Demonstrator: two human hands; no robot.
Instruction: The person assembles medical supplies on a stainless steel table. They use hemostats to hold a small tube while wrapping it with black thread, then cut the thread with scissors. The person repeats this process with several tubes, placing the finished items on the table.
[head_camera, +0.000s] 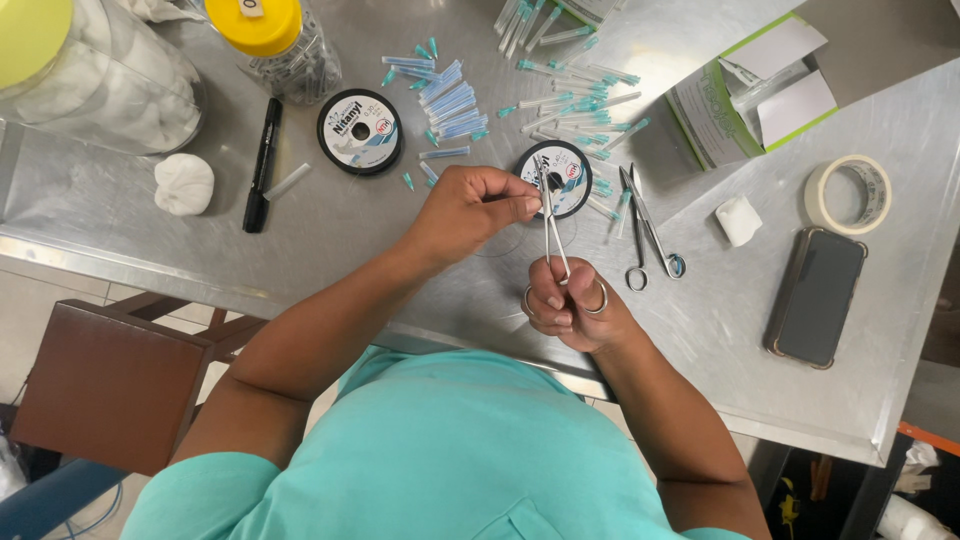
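Note:
My right hand (575, 305) grips a pair of slim steel forceps (552, 225) through its finger rings, tips pointing away from me. My left hand (470, 205) is pinched at the forceps tips, fingers closed on something too small to make out, perhaps thin thread. Just beyond the tips lies a round black-and-white thread spool (570, 170). A second spool (360, 130) sits to the left. Many teal-hubbed capped needles (580, 100) and a pile of blue-capped ones (452, 100) are scattered on the steel table (330, 230).
Steel scissors (648, 225) lie right of the forceps. A black marker (263, 165), white cotton ball (184, 183), yellow-lidded jars (275, 40), open green-and-white box (750, 95), tape roll (848, 193), gauze square (739, 220) and phone (816, 296) sit around. A brown stool (100, 385) stands at lower left.

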